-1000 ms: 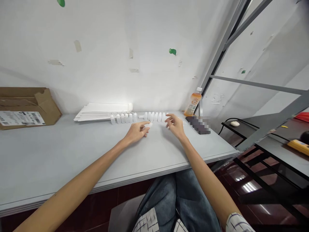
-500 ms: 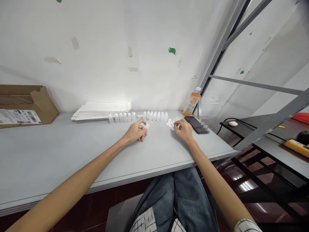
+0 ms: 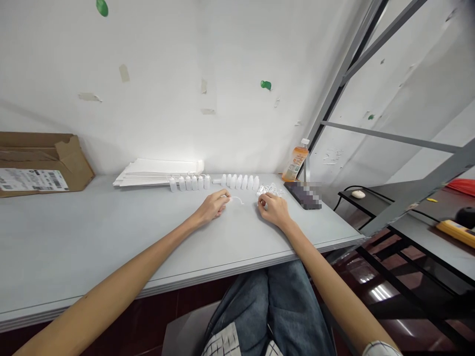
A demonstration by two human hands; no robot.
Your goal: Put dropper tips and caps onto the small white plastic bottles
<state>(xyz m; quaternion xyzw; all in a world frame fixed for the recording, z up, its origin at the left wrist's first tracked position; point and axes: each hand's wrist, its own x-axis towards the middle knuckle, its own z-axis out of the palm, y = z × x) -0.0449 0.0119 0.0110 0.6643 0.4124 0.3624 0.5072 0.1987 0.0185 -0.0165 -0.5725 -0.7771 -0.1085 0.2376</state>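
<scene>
My left hand [image 3: 211, 206] lies curled on the grey tabletop [image 3: 111, 222], shut on something small, with a thin white tube [image 3: 237, 200] curving out past its fingertips. My right hand [image 3: 272, 208] rests with curled fingers just in front of a small crinkled heap of clear packets [image 3: 268, 190]. Whether it holds anything is hidden. Two rows of small white dropper bottles [image 3: 189, 183] [image 3: 239, 182] stand along the back of the table, beyond both hands.
A stack of white sheets [image 3: 158, 174] lies behind the left bottles. Further left sits a flattened cardboard box [image 3: 44, 163] with a label. An orange drink bottle [image 3: 296, 162] and a phone [image 3: 302, 195] are at the back right, by a grey metal frame [image 3: 341, 84].
The crinkled heap has spread slightly, and my right hand has drawn back from it toward me. The thin white tube now shows beyond my left hand.
</scene>
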